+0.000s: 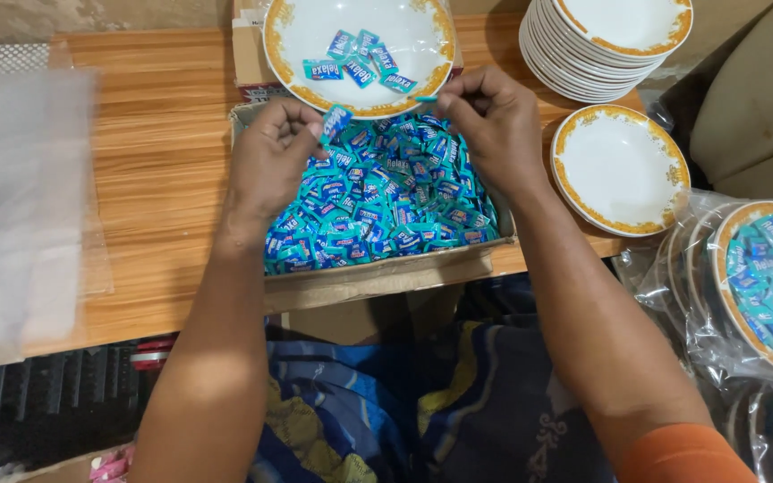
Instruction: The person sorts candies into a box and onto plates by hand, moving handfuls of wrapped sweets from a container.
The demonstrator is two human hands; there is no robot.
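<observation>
A shallow cardboard box [378, 279] on the wooden table is full of small blue and teal wrapped candies [386, 197]. My left hand [270, 156] hovers over its left side and pinches one candy [336, 121] between thumb and fingers. My right hand [494, 121] is over the box's upper right, with a teal candy [424, 99] held at its fingertips. Just beyond both hands sits a white plate with a gold rim [422, 27], holding several candies [360, 61].
A stack of gold-rimmed plates [606, 49] stands at the back right, with one empty plate [621, 168] beside it. Plates filled with candies and wrapped in clear plastic [762, 286] lie at the right. Clear plastic sheets [20, 197] cover the table's left.
</observation>
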